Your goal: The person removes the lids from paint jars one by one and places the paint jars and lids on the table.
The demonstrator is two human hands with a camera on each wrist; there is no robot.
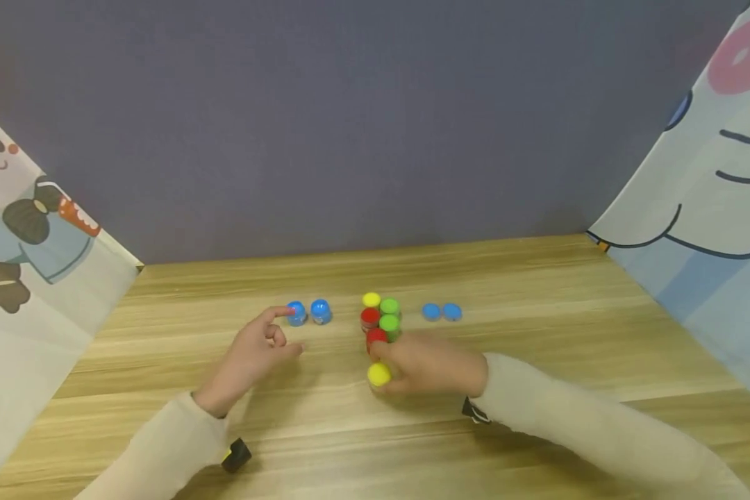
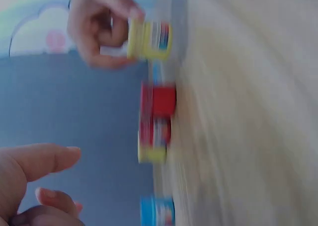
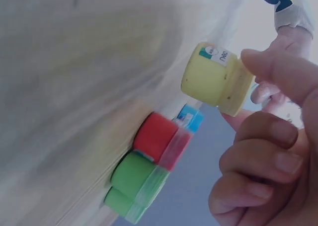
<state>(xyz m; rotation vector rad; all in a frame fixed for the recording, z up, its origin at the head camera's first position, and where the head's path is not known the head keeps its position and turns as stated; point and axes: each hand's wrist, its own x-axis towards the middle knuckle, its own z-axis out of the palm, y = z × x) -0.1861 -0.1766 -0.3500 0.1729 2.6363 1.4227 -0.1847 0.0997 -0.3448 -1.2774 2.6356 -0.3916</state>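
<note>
My right hand (image 1: 434, 364) pinches a small yellow lidded jar (image 3: 208, 77) by its lid, thumb on one side and a finger on the other. That jar is tilted in the right wrist view, and a label shows on its side. Just beyond it stand two red jars (image 1: 370, 319), two green jars (image 1: 389, 326) and another yellow jar (image 1: 371, 300), grouped closely. My left hand (image 1: 253, 354) holds nothing, its index finger stretched out and the others loosely bent. In the head view that fingertip overlaps a blue jar (image 1: 296, 316), which has a second blue jar (image 1: 321, 312) beside it.
Two blue round tops (image 1: 442, 312) sit to the right of the group. The wood-grain table (image 1: 537, 298) meets a dark grey panel (image 1: 362, 139) at the back. Cartoon-printed panels (image 1: 31, 208) stand at both sides. Black wrist gear (image 1: 236, 455) shows under the left sleeve.
</note>
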